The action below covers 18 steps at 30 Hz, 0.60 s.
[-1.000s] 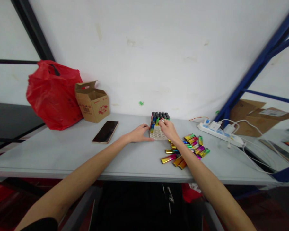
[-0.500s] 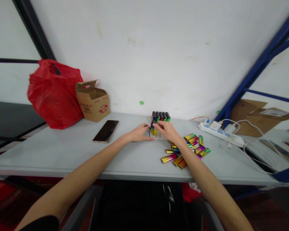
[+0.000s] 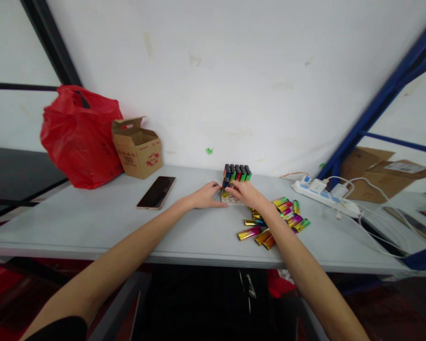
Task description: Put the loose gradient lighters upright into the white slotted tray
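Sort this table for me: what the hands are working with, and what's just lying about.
In hand: upright lighters in their tray, with left hand and right hand at it; loose lighters beside the right forearm.
Lying about: red bag, cardboard box, phone, power strip.

There's 1 tray (image 3: 230, 202) w/ upright lighters (image 3: 237, 173), approx. a dozen loose lighters (image 3: 284, 215) (exact no. unclear), 1 phone (image 3: 156, 192), 1 cardboard box (image 3: 137, 149), 1 red bag (image 3: 80, 137), 1 power strip (image 3: 323, 192).
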{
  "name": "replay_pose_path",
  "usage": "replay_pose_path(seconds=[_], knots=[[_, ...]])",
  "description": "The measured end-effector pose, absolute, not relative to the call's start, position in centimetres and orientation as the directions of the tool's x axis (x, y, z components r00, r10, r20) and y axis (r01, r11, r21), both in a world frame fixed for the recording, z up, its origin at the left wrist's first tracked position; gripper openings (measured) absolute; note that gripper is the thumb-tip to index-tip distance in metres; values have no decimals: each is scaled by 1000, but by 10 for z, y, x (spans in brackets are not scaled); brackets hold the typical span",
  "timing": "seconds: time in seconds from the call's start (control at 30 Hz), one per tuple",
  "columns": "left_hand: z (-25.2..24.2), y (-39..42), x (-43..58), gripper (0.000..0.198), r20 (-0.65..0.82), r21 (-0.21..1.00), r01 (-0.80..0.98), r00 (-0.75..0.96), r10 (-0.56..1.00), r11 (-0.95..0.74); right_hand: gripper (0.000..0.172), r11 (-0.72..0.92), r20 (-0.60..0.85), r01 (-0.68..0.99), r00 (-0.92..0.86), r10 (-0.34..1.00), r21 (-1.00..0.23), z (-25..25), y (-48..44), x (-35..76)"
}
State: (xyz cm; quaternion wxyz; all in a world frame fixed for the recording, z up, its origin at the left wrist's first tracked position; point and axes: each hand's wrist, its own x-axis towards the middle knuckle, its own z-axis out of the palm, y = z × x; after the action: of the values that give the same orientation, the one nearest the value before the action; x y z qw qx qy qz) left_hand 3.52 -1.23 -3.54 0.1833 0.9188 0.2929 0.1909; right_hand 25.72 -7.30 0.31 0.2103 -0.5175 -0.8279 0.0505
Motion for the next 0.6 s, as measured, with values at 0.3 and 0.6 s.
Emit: replay_pose_path(seconds=[0.3,0.6], knots=[[-35,-12,35,81,236,412,486,760,605,-771,29,411,197,895,-377,905,-176,-2,-76,249],[-30,-15,34,81,216,415,502,756,618,-759,50,171,257,968,-120,959,-185,17,-78,280]])
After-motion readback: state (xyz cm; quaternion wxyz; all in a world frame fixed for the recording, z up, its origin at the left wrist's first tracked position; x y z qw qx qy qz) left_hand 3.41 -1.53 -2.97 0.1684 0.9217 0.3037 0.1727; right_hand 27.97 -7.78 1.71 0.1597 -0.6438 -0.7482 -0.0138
